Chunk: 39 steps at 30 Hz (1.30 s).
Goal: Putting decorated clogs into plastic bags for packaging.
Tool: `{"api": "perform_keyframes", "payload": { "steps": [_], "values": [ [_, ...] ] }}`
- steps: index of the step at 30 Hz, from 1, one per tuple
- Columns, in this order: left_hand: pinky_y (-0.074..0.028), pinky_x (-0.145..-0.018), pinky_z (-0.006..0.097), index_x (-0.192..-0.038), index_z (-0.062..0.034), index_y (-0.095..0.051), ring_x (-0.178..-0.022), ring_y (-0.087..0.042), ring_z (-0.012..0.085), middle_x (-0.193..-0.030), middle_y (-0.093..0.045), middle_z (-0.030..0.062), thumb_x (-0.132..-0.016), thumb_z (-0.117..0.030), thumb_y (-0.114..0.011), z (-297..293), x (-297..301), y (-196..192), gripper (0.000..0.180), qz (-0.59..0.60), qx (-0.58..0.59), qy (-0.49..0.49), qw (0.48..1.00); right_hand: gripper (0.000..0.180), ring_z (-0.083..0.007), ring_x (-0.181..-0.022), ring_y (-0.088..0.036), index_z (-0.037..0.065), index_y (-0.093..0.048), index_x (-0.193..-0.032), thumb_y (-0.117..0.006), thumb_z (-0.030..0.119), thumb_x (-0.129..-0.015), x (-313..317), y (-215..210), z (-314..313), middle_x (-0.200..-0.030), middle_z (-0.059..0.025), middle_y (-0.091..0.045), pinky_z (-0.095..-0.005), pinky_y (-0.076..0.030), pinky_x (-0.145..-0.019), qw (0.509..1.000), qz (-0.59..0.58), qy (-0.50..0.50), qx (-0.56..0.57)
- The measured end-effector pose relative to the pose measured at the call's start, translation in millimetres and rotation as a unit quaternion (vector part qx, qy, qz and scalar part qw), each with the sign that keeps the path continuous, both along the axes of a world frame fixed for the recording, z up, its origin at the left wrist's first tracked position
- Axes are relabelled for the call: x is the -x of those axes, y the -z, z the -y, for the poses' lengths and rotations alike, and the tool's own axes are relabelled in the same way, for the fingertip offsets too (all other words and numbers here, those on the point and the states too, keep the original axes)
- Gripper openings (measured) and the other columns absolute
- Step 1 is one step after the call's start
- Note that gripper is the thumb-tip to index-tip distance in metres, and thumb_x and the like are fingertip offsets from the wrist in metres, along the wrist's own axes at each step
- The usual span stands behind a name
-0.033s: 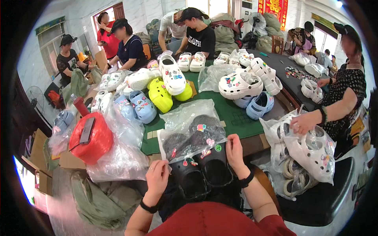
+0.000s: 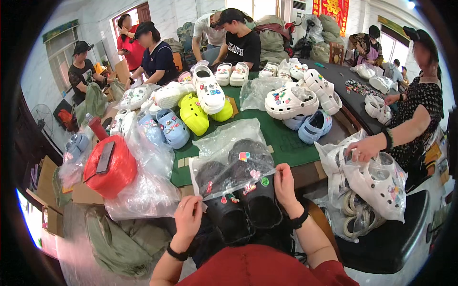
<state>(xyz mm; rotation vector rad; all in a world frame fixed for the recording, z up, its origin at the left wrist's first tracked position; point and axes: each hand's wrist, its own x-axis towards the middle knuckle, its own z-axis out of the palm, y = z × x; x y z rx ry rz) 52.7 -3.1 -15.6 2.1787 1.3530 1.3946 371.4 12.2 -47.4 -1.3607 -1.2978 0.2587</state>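
Observation:
In front of me, a pair of black clogs (image 2: 264, 209) with colourful charms lies with its toe ends inside a clear plastic bag (image 2: 228, 135). The heel ends stick out toward me, over the near edge of the table. My left hand (image 2: 188, 217) pinches the bag's opening at its left corner, fingers closed. At the right corner, my right hand (image 2: 286, 187) holds the same opening edge between thumb and fingers, beside the right clog. The plastic is stretched across both clogs between my hands.
Green-topped table (image 2: 260, 117) holds yellow clogs (image 2: 194, 116), blue clogs (image 2: 172, 128) and white clogs (image 2: 291, 101). A red twine roll (image 2: 110, 167) with a phone (image 2: 105, 157) stands left. At right, a co-worker's hand (image 2: 365, 148) grips bagged white clogs (image 2: 377, 183) above a black chair (image 2: 405, 238).
My left hand has shifted slightly down and left with its bag corner. The co-worker's hand at right has moved a little left.

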Motion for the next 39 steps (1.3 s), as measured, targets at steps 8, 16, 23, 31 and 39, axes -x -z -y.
{"api": "perform_keyframes", "payload": {
  "steps": [8, 16, 23, 31, 39],
  "values": [
    [-0.052, -0.080, 0.042, -0.100, -0.0039, -0.065, -0.091, -0.063, 0.0351, -0.098, -0.063, 0.0142, -0.081, 0.003, -0.065, 13.5, 33.9, -18.1, 0.020, -0.083, 0.021, 0.078, 0.993, 0.010, -0.0347, -0.082, -0.057, 0.001, -0.053, -0.096, -0.052, -0.006, -0.089, -11.7, -38.3, 37.8, -0.088, -0.0166, -0.055, -0.0381, -0.048, -0.076, 0.988, 0.085, -0.131, 0.005],
    [-0.051, -0.074, 0.042, -0.098, -0.0034, -0.062, -0.085, -0.061, 0.0345, -0.093, -0.060, 0.0136, -0.080, 0.002, -0.064, 12.4, 35.8, -12.7, 0.019, -0.116, -0.003, 0.114, 0.987, 0.015, -0.0361, -0.088, -0.059, 0.004, -0.057, -0.095, -0.060, -0.002, -0.082, -7.5, -45.6, 61.7, -0.091, -0.0142, -0.060, -0.0431, -0.047, -0.078, 0.949, 0.278, -0.148, -0.027],
    [-0.049, -0.071, 0.039, -0.095, -0.0023, -0.058, -0.080, -0.059, 0.0342, -0.089, -0.057, 0.0148, -0.084, 0.001, -0.059, 19.9, 30.5, 1.7, 0.012, -0.065, 0.147, 0.180, 0.970, 0.010, -0.0355, -0.087, -0.057, 0.004, -0.056, -0.093, -0.059, 0.001, -0.084, 1.9, -41.6, 50.6, -0.091, -0.0131, -0.058, -0.0439, -0.046, -0.077, 0.962, 0.247, -0.112, 0.031],
    [-0.047, -0.075, 0.037, -0.092, -0.0027, -0.054, -0.084, -0.055, 0.0300, -0.091, -0.052, 0.0135, -0.083, -0.005, -0.063, 31.1, 28.7, 7.1, 0.013, -0.020, 0.179, 0.225, 0.957, 0.012, -0.0337, -0.087, -0.057, 0.005, -0.055, -0.092, -0.061, 0.001, -0.082, 12.2, -56.4, 57.2, -0.089, -0.0125, -0.057, -0.0439, -0.046, -0.076, 0.956, 0.274, -0.109, 0.004],
    [-0.045, -0.058, 0.035, -0.076, -0.0017, -0.057, -0.064, -0.056, 0.0270, -0.075, -0.053, 0.0115, -0.086, -0.008, -0.069, 15.0, 0.7, 0.3, 0.017, 0.019, 0.111, 0.079, 0.990, 0.017, -0.0316, -0.078, -0.060, 0.004, -0.056, -0.094, -0.067, 0.003, -0.081, 11.2, -46.5, 34.8, -0.085, -0.0118, -0.060, -0.0414, -0.048, -0.069, 0.983, 0.165, -0.085, 0.011]
  ]
}}
